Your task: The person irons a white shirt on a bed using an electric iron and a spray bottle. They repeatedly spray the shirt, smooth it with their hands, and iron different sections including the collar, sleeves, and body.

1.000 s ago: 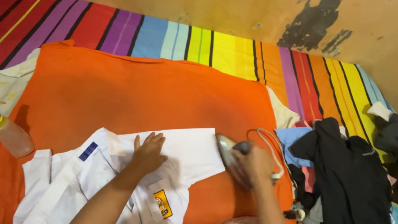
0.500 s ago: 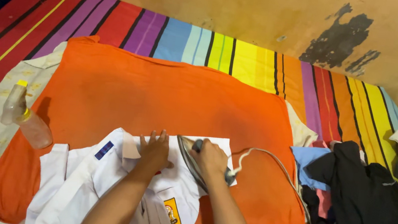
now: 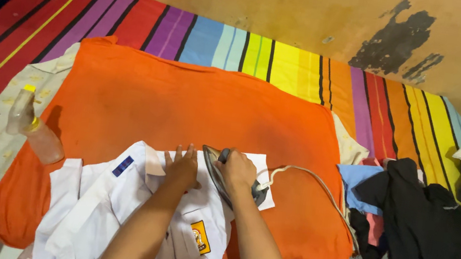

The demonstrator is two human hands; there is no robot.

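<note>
A white shirt (image 3: 98,207) with a blue tab and a yellow badge lies spread on an orange cloth (image 3: 186,106). My left hand (image 3: 182,167) presses flat on the shirt, fingers apart. My right hand (image 3: 235,168) grips the handle of a metal clothes iron (image 3: 215,171), which rests on the shirt just right of my left hand. The iron's white cord (image 3: 306,180) loops off to the right.
A clear spray bottle (image 3: 34,129) with a yellow cap lies at the left of the orange cloth. A pile of dark and coloured clothes (image 3: 423,229) fills the right side. A striped multicoloured sheet (image 3: 285,63) covers the bed below a worn yellow wall (image 3: 257,4).
The iron and my right hand have slid left from the sleeve's right edge to beside my left hand. The view has shifted too.
</note>
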